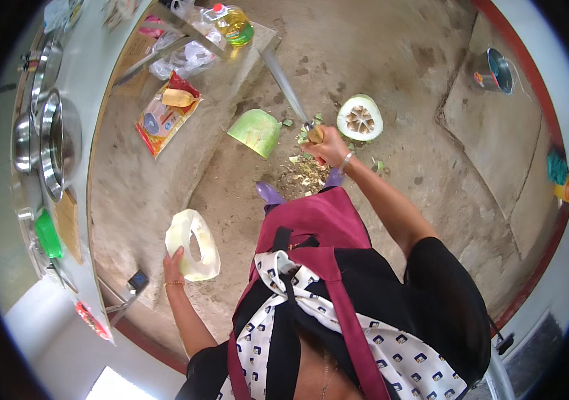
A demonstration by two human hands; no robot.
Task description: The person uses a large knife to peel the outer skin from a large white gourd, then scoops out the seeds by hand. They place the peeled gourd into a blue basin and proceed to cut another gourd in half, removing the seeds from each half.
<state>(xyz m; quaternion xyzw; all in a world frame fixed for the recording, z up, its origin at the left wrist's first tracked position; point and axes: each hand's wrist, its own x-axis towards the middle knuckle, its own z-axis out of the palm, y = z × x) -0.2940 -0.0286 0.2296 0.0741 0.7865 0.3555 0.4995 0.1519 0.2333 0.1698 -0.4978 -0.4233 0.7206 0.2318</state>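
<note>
In my left hand [174, 266] is a peeled, hollowed ring of pale winter melon [203, 267], held out to my left at its lower edge. My right hand [332, 148] grips the wooden handle of a long-bladed knife [284, 82], whose blade points away over the floor. Near the knife, a green-skinned melon piece [257, 132] rests on the floor to the left. Another melon piece [360, 118] lies to the right, its white cut face and seedy core showing. Peel scraps and seeds [309, 171] are scattered between my purple shoes [268, 193] and the knife.
A table [82, 165] along the left holds steel bowls [52, 145], a wooden board [68, 225] and a green plastic container [48, 234]. Beyond its edge are a printed food bag [167, 117], plastic bags [182, 57] and an oil bottle [234, 25]. At right stands a bucket [497, 72].
</note>
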